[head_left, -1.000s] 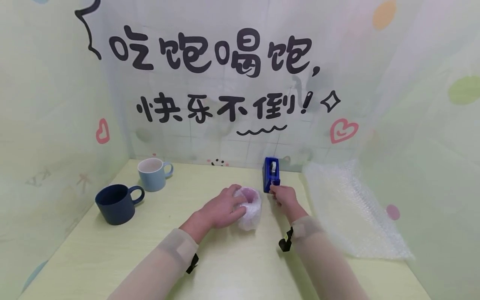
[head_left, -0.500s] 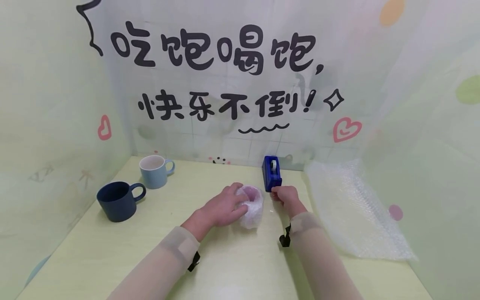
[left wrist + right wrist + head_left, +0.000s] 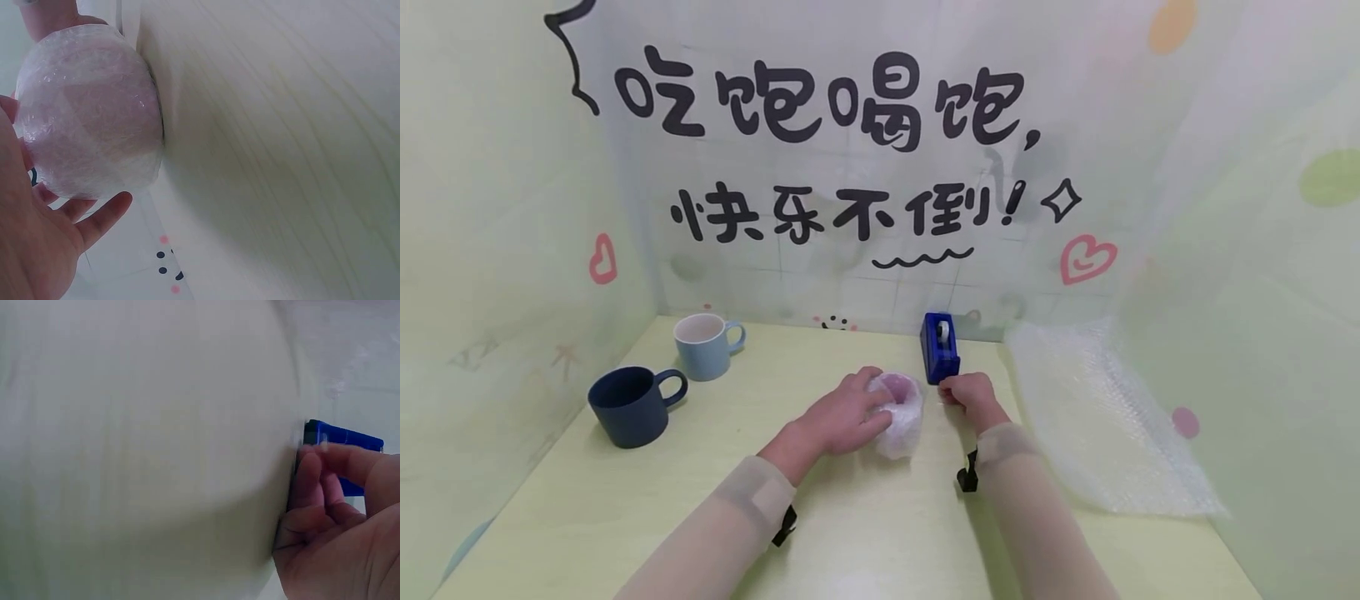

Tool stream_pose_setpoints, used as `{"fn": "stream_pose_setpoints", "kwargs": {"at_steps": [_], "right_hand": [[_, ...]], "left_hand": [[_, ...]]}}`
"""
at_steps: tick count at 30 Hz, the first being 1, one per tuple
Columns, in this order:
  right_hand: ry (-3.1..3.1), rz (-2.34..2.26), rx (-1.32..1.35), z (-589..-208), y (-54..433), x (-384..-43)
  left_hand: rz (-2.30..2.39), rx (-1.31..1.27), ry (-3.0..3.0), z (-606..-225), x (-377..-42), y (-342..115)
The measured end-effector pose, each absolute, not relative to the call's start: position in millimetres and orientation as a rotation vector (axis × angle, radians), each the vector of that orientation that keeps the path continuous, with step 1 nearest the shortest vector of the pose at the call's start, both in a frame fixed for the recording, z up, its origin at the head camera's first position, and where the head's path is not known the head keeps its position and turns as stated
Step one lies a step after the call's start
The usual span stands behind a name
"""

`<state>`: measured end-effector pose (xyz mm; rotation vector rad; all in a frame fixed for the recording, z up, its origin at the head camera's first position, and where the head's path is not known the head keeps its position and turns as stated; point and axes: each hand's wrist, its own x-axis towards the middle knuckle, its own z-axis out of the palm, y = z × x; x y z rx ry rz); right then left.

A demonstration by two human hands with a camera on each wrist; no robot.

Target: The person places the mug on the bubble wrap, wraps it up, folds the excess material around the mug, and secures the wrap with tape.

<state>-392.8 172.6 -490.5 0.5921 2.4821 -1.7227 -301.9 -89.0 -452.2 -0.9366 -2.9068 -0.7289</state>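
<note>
A pink cup wrapped in bubble wrap [image 3: 901, 421] stands upright on the table, its pink inside showing at the top. My left hand [image 3: 848, 414] holds it from the left, fingers and thumb spread round its side; clear wrap covers the whole cup [image 3: 94, 119] in the left wrist view. Just in front of the blue tape dispenser [image 3: 939, 348], my right hand [image 3: 973, 398] has thumb and index finger pinched together. A small bit of clear tape [image 3: 324, 442] shows at those fingertips in the right wrist view, with the dispenser [image 3: 350, 436] behind them.
To the left stand a dark blue mug [image 3: 630, 408] and a light blue mug [image 3: 703, 350], handles pointing right. A sheet of bubble wrap [image 3: 1105, 425] lies along the right side of the table [image 3: 850, 533]. Printed curtains [image 3: 850, 283] enclose the back and sides.
My right hand has drawn slightly away from the front of the tape dispenser, fingertips still pinched. My left hand stays on the wrapped cup. The view shifts a little.
</note>
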Motion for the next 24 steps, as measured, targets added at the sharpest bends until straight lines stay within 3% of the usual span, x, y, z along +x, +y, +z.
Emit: {"fn": "stream_pose_setpoints", "kwargs": {"at_steps": [6,13,24], "right_hand": [[2.526,-1.580,0.433,-493,185,-391],[2.495,-1.637,0.206,-480,192,-362],[2.405,-1.905,-0.122,-410,179,-316]], "left_hand": [[-0.744,-0.944,-2.911,-451,-302,-89],[-0.751,-0.954,-2.899,-453,-301,-91],[-0.771,-0.972,-2.902,-449,-299,-93]]}}
